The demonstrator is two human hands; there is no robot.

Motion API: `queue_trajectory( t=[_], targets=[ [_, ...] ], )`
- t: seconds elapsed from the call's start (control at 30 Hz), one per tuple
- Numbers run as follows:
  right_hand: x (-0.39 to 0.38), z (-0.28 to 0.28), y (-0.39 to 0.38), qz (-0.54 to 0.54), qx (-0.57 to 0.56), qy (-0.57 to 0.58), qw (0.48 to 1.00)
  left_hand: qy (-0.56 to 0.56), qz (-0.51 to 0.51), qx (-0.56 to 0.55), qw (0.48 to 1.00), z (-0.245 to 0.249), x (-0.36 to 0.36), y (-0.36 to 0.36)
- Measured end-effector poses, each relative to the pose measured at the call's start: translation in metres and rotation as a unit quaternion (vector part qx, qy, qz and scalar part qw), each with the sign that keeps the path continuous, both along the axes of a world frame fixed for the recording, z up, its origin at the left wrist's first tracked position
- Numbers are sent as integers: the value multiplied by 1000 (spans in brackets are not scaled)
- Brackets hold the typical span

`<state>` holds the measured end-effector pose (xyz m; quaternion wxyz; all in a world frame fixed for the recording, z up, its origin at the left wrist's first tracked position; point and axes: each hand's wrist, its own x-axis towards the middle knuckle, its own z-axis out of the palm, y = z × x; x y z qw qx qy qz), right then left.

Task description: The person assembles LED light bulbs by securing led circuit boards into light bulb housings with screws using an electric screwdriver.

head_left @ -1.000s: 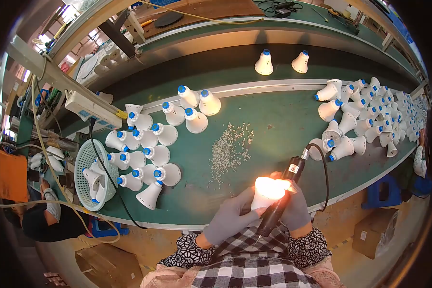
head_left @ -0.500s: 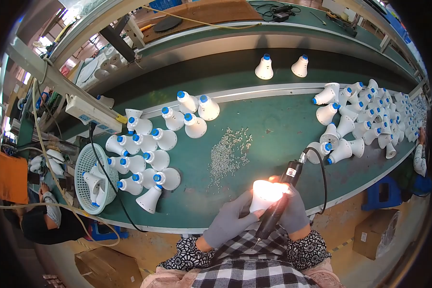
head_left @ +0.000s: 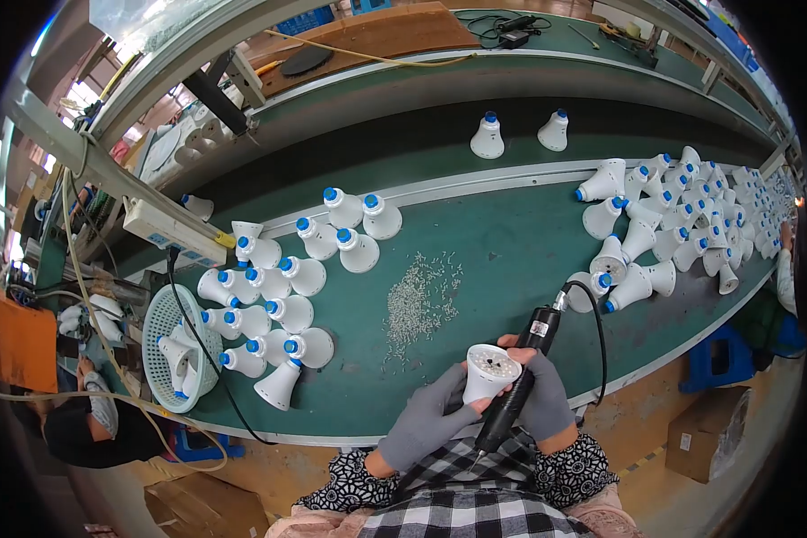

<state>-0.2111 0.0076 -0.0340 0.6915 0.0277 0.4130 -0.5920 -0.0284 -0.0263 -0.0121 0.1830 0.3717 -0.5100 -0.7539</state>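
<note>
A white cone-shaped bulb housing is held by my left hand, its round open face tilted up and unlit, with small dark spots inside. My right hand, in a grey fingerless glove like the left, is wrapped round a black electric screwdriver; its fingertips touch the housing's rim. The driver's tip points down toward my lap, and its cable runs up from the other end. Beyond my hands lies a scattered pile of tiny screws on the green table.
Blue-tipped white housings stand at the left, and many more crowd the right. A pale green basket holds several. Two housings stand on the back belt. A power strip is at the left. Another person is at the lower left.
The bright light in the held housing has gone out, so its inside face shows. Both hands keep nearly the same hold; the view has shifted slightly.
</note>
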Motion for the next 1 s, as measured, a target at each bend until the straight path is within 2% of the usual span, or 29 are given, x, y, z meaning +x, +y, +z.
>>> queue_trajectory(
  t=[0.17, 0.23, 0.33, 0.37, 0.43, 0.5, 0.57, 0.6, 0.63, 0.67, 0.73, 0.8, 0.87, 0.9, 1.0],
  targets=[
    [-7, -1, -1, -25, -69, -51, 996, 39, 57, 45, 997, 16, -9, -7],
    [-16, 2, -1, -40, -88, -54, 994, -5, 87, -26, 996, 49, -10, -39],
    [-31, 5, 4, -37, -120, -25, 992, -47, 119, -258, 958, 92, -30, -122],
    [-35, 5, 5, -30, -125, -13, 992, -136, 91, -334, 928, 112, -47, -155],
    [-42, 2, 6, -15, -126, 11, 992, -134, 52, -462, 875, 124, -97, -224],
    [-50, -8, 8, 12, -136, 10, 991, -203, -21, -501, 841, 141, -164, -275],
    [-57, -16, 8, 36, -139, 20, 989, -251, -49, -636, 728, 130, -241, -315],
    [-60, -16, 7, 44, -134, 8, 990, -272, -61, -632, 724, 109, -286, -338],
    [-63, -16, 7, 53, -127, -4, 990, -298, -142, -693, 641, 113, -315, -334],
    [-67, -18, 8, 60, -120, -15, 991, -264, -210, -781, 526, 74, -354, -369],
    [-73, -26, 11, 84, -125, -50, 987, -366, -179, -635, 656, 54, -416, -365],
    [-76, -34, 12, 96, -131, -93, 982, -399, -207, -685, 573, 32, -441, -357],
    [-79, -36, 11, 108, -123, -102, 981, -413, -250, -679, 553, 19, -452, -353],
    [-79, -38, 11, 113, -129, -106, 979, -431, -268, -657, 558, 24, -455, -350],
    [-80, -38, 11, 122, -134, -116, 977, -335, -307, -637, 622, 20, -449, -366]
  ],
)
